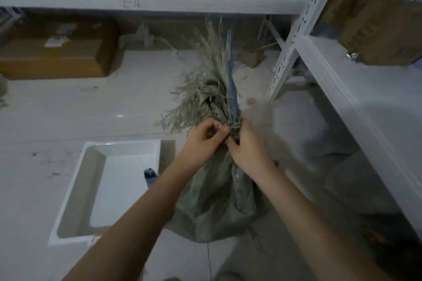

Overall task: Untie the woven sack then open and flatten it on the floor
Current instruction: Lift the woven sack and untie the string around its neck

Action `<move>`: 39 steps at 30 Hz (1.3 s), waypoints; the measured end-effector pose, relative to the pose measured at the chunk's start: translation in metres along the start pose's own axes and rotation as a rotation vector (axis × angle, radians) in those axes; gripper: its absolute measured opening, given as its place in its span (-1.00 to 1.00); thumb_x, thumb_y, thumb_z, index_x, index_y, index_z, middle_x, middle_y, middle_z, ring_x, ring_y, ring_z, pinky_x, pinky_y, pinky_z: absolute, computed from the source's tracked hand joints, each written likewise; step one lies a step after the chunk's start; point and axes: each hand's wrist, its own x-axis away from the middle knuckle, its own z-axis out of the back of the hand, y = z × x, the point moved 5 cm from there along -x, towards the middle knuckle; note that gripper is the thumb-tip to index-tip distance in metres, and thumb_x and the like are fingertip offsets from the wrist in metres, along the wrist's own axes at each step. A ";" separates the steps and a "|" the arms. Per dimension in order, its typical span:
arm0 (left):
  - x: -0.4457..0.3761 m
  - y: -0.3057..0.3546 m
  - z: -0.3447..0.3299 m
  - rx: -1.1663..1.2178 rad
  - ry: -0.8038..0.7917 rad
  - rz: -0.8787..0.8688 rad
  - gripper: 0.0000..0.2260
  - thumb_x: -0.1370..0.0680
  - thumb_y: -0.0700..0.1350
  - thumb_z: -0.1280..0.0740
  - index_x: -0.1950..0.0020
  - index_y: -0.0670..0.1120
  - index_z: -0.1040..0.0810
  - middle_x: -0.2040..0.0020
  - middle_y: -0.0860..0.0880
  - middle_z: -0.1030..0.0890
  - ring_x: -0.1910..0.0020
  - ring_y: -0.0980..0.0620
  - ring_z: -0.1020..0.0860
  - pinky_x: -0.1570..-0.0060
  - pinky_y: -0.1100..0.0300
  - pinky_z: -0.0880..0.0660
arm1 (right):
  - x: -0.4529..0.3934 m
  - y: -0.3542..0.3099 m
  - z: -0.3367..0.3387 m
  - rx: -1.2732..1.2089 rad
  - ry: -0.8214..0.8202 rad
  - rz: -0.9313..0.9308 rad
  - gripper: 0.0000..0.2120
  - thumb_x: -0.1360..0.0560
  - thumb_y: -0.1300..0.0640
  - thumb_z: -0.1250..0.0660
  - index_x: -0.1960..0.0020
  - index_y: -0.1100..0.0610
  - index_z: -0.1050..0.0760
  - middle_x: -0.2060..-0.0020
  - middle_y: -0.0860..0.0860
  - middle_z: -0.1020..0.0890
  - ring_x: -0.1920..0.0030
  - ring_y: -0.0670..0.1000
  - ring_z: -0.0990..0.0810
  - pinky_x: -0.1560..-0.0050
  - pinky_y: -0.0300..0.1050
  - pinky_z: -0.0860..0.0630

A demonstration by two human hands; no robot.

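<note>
Both forearms reach to the woven sack (214, 201), left hand (202, 141) and right hand (247, 150) pinching its tied, frayed neck (230, 129).

Both arms come in bare from the bottom of the frame and angle up toward the middle, meeting close together. Left hand (202, 141) is knuckles-up with the fingers curled in, thumb and fingertips pinched together at the sack (214, 201) neck. Right hand (247, 148) sits just beside it, back of the hand toward the camera, fingers bent and tucked into the same bunched spot, so the fingertips are mostly hidden. The two hands are nearly touching at the fingertips. Left forearm runs in lower and more diagonal, right forearm comes in steeper from the lower right.
</note>
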 end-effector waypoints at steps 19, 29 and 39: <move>0.024 -0.173 0.000 -0.598 0.098 0.330 -0.77 -0.56 0.07 -0.27 0.03 -0.01 -0.67 0.21 0.01 -0.65 0.20 0.01 -0.61 0.23 0.18 -0.50 | 0.023 0.142 -0.162 0.295 -0.324 -0.285 -0.68 -0.58 0.02 -0.19 -0.17 0.25 -0.35 -0.07 0.20 -0.57 -0.05 0.18 -0.58 0.11 -0.05 -0.49; 0.041 -0.105 0.046 -0.450 0.289 0.357 -0.81 -0.53 -0.15 -0.34 -0.09 -0.11 -0.66 -0.07 -0.07 -0.70 0.00 -0.02 -0.65 -0.05 0.18 -0.54 | 0.030 0.088 -0.111 0.498 -0.410 -0.188 -0.49 -0.52 -0.09 -0.24 -0.31 0.23 -0.30 -0.26 0.21 -0.42 -0.27 0.19 -0.40 -0.20 0.03 -0.40; 0.053 -0.080 0.045 -0.392 0.272 0.247 -0.76 -0.58 -0.12 -0.26 -0.18 -0.09 -0.63 -0.06 -0.14 -0.70 0.02 -0.08 -0.67 -0.05 0.02 -0.59 | 0.011 -0.013 -0.095 0.132 -0.406 0.297 -0.66 -0.47 0.14 -0.31 -0.25 0.09 -0.49 -0.18 0.04 -0.57 -0.21 0.07 -0.48 -0.16 -0.01 -0.46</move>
